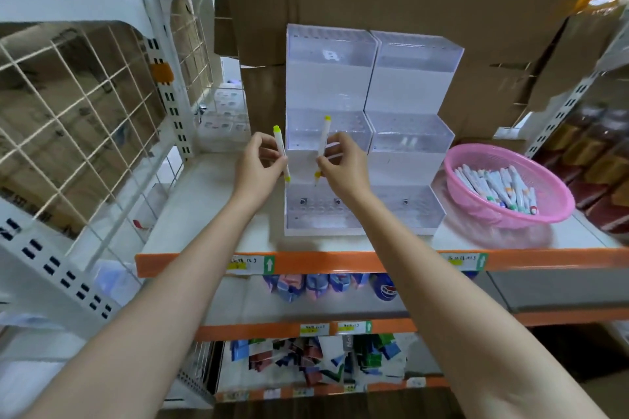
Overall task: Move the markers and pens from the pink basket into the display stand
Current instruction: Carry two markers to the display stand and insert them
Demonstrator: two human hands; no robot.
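Acrylic stand (401, 177) shows nearly bare tiers in the head view; the basket (457, 177) just right of it holds a heap of markers (497, 189). Left hand (258, 161) pinches a yellow marker (280, 150), right hand (342, 165) pinches a second marker (323, 143), both upright over the lowest tier. Judgement: task barely begun.

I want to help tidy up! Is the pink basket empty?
Not empty. A pile of white markers with coloured caps lies inside the pink basket, on the shelf right of the display stand.
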